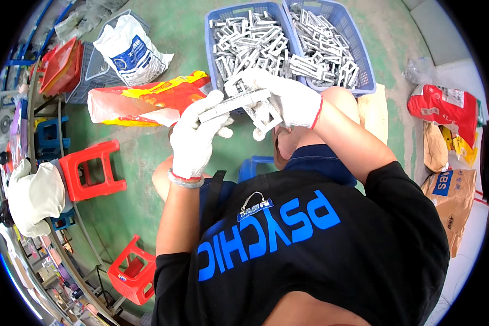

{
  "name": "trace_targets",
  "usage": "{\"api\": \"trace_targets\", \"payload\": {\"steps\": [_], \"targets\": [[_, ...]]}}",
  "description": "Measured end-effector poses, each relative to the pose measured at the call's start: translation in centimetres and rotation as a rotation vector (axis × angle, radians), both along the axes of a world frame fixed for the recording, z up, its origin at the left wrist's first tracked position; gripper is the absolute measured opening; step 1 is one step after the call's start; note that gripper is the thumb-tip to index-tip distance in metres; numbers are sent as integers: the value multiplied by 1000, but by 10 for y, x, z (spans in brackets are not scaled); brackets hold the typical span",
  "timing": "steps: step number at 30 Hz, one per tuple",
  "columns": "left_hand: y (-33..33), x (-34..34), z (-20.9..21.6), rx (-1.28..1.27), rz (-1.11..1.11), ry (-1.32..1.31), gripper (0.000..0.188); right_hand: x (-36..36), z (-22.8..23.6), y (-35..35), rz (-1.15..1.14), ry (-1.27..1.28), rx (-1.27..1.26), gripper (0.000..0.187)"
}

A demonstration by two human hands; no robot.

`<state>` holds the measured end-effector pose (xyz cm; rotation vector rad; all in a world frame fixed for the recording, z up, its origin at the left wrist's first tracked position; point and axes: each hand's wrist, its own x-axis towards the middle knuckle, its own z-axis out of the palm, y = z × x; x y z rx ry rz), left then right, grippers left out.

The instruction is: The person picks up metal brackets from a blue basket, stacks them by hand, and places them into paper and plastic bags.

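Note:
Both my hands wear white gloves and meet above my lap, close to the near edge of the baskets. A long silver-grey metal bar-like piece lies between them, its left end in the fingers of my left hand. My right hand is closed around a rectangular metal frame that hangs below its fingers, and the right end of the long piece touches it. Another metal frame shows at the right fingertips; how it is held is partly hidden. Just beyond, a blue plastic basket holds many similar frames.
A second blue basket full of metal frames adjoins the first. A red and yellow bag lies at the left, before a white sack. Red stools stand at the left, beside shelving. Red and brown bags lie at the right.

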<state>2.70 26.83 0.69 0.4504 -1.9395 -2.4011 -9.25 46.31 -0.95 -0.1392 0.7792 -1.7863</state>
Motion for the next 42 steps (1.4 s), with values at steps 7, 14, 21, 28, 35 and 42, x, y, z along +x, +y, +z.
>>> {"api": "trace_targets", "payload": {"steps": [7,14,21,28,35,42], "targets": [[18,29,21,-19,-5,189,75,20,13,4,-88,163,38,35],[21,43,34,240,-59,138,80,36,27,4,-223,605,115,31],[19,56,28,143,11,258,58,37,47,-1,-244,763,314,24],[15,60,27,243,22,323,56,25,10,4,-322,441,-126,17],[-2,62,30,479,53,130,48,29,40,20,-205,687,87,31],[0,61,26,516,86,30,42,37,65,21,-9,1063,281,22]]}}
